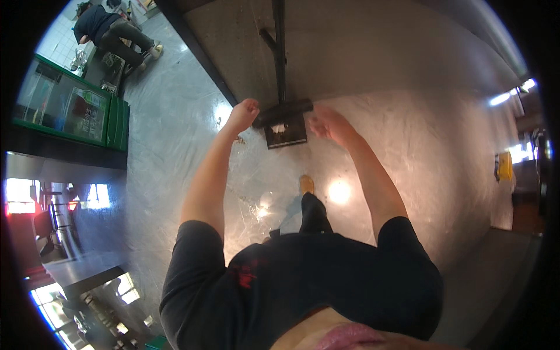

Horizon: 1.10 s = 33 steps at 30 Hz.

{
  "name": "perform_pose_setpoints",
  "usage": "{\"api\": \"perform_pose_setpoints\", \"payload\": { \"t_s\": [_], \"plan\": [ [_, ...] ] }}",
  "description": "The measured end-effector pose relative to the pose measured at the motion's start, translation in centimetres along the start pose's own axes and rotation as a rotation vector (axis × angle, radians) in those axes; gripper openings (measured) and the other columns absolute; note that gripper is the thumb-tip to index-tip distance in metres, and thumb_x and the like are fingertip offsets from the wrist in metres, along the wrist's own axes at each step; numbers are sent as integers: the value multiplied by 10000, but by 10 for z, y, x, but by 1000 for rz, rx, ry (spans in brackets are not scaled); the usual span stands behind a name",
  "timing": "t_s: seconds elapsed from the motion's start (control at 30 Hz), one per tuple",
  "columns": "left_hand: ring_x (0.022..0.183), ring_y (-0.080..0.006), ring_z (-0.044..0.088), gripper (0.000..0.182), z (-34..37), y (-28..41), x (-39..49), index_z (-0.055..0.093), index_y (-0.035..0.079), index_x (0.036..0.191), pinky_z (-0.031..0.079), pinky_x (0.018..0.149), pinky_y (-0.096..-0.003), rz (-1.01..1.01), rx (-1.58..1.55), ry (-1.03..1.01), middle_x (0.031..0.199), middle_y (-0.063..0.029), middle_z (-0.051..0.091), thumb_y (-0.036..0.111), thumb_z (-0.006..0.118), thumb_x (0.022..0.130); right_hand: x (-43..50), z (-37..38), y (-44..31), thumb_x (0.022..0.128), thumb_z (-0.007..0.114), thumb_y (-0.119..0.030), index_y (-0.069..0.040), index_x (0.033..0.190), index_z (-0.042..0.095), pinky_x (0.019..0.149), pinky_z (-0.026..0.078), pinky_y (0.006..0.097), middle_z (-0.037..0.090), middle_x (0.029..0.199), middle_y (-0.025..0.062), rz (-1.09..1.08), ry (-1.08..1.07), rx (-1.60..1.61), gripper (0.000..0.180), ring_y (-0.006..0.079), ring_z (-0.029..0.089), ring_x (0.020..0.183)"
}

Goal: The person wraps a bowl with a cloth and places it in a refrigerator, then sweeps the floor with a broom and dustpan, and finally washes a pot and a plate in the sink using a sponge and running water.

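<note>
In the head view a dark horizontal bar [285, 113] lies across the lower end of an upright black pole [280, 57]. Under it is a flat black tray-like piece [286, 136], perhaps a dustpan, with something white and crumpled on it. My left hand [245, 114] is beside the bar's left end with its fingers curled; whether it touches the bar is unclear. Beyond the bar's right end is my right hand [327, 124], blurred, its fingers loosely bent and apart, with nothing visible in them.
A large brown panel [372, 48] with a dark edge spans the area ahead. Small debris dots the shiny grey floor [175, 131]. To the left stands a green-framed glass cooler [118, 124]; past it, another person [109, 33] bends over. A yellow container [505, 166] is far right.
</note>
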State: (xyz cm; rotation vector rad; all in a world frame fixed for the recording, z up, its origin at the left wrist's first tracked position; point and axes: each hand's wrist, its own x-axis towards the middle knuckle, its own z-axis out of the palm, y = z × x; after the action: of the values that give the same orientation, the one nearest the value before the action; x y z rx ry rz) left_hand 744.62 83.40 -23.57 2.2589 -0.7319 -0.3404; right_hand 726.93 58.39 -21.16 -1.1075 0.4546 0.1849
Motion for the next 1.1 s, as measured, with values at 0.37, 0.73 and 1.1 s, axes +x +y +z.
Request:
{"api": "perform_pose_setpoints", "payload": {
  "t_s": [0.37,0.73,1.1],
  "plan": [
    [922,-251,547,348,52,-25,225,536,49,1035,431,785,-356,68,-292,-270,982,-154,588,191,568,719,212,50,-166,846,313,-566,-190,995,501,412,398,228,633,777,151,380,-357,-159,446,190,568,542],
    [808,-348,580,277,73,-1,213,606,57,887,455,693,-395,24,-126,-16,860,-186,608,225,589,666,98,2,-129,886,438,-353,-135,781,478,382,339,218,449,547,16,605,-366,52,244,83,414,435],
    [895,-309,565,421,19,-9,21,574,68,1004,451,756,-380,-335,-269,359,943,-159,598,226,683,629,-68,19,-193,730,498,-203,-21,729,455,453,481,312,531,643,159,701,-327,-584,187,212,555,576]
  ]
}}
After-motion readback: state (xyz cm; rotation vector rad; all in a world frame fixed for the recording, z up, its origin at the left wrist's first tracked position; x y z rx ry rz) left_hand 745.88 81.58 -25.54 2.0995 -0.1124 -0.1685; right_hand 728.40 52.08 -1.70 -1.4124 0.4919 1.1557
